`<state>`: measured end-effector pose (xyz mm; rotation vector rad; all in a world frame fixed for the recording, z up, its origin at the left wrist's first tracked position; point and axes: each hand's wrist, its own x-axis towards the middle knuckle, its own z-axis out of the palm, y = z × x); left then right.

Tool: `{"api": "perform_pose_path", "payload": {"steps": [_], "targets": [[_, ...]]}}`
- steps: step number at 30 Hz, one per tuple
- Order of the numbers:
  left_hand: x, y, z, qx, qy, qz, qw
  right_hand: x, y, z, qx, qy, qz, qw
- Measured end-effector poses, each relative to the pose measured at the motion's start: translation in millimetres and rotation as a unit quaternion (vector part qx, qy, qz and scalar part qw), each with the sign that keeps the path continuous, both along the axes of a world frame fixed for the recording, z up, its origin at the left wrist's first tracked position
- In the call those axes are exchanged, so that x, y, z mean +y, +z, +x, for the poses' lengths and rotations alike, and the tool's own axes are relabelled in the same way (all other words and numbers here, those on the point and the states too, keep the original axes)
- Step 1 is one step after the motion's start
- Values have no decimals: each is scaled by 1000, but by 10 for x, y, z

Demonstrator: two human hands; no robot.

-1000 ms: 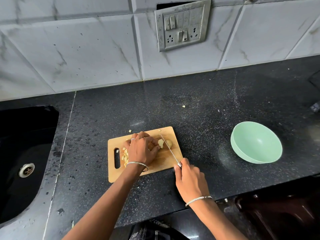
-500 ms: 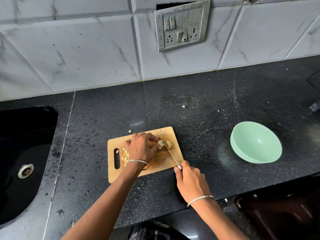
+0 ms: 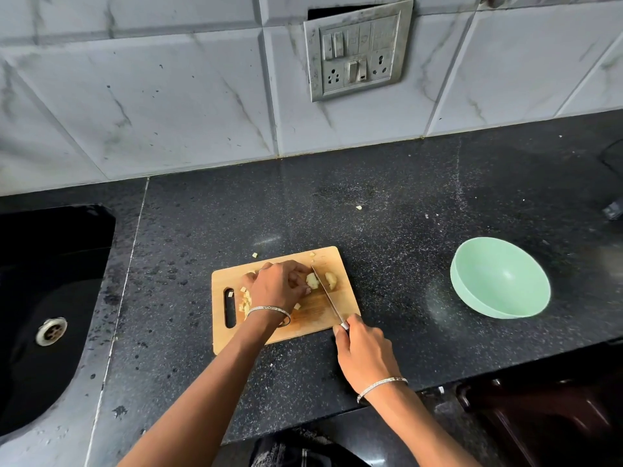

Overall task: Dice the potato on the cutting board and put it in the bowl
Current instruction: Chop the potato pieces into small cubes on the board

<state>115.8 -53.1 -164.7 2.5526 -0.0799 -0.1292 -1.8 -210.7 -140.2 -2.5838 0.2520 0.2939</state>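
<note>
The table (image 3: 387,203) bears a board (image 3: 313,315) and, well apart to its right, a bowl (image 3: 499,281). The left grip (image 3: 279,288) curls onto the potato (image 3: 313,280) on the board. The right grip (image 3: 364,352) clasps a knife (image 3: 327,294), its blade through the potato. Dice (image 3: 246,299) lie by the left wrist.

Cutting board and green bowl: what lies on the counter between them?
Nothing: in the head view, only bare black counter separates the cutting board from the bowl.
</note>
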Motion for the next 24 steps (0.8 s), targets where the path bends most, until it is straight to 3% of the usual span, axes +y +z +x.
{"api": "perform_pose_path", "payload": {"steps": [7,12,15,24], "targets": [[1,-37,13,22,4,-17,1000,-63,93,26,-22,-5,11,1000],[-62,52,-33,-9,19,45,999,4,58,35,-5,5,28,1000],[-53,3,-33,2,36,27,999,44,48,23,0,4,24,1000],[-44,-149,21,15,61,-31,998,180,80,38,2,16,-71,997]]}}
